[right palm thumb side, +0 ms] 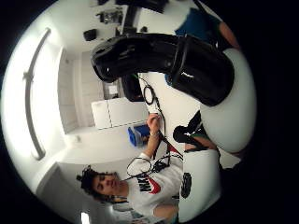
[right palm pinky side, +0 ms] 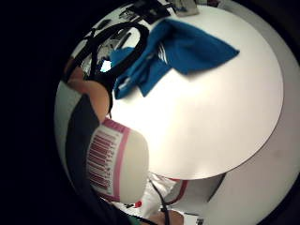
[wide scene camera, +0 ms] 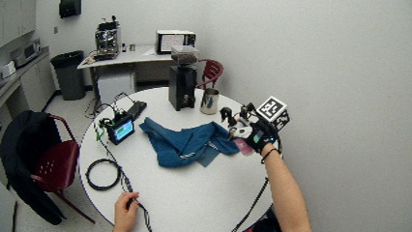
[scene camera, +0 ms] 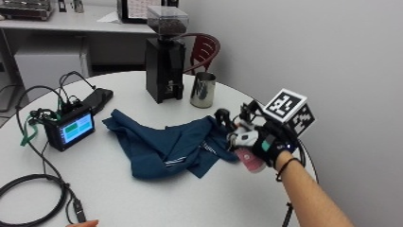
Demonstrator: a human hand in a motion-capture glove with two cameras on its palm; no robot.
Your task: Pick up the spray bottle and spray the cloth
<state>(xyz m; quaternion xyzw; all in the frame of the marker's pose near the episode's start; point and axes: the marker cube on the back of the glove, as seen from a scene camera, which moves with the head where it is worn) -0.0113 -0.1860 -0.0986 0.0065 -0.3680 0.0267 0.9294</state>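
Observation:
My gloved right hand (scene camera: 269, 142) grips a spray bottle (scene camera: 250, 160) above the right side of the round white table (scene camera: 189, 198). The bottle has a pale body with a pink label and a black spray head (scene camera: 222, 117) that faces the cloth. A crumpled blue cloth (scene camera: 169, 145) lies mid-table, just left of the nozzle. In the little finger side palm view the bottle's barcode label (right palm pinky side: 104, 161) is close to the palm, with the cloth (right palm pinky side: 176, 51) beyond on the table (right palm pinky side: 211, 122). The thumb side palm view is largely taken up by the black spray head (right palm thumb side: 161, 60).
A black coffee grinder (scene camera: 165, 61) and a metal cup (scene camera: 203, 90) stand at the table's back. A small screen device (scene camera: 69, 126) with wires sits at the left, and a black cable coil (scene camera: 28, 191) at the front left. The bare left hand (wide scene camera: 126, 203) rests at the front edge.

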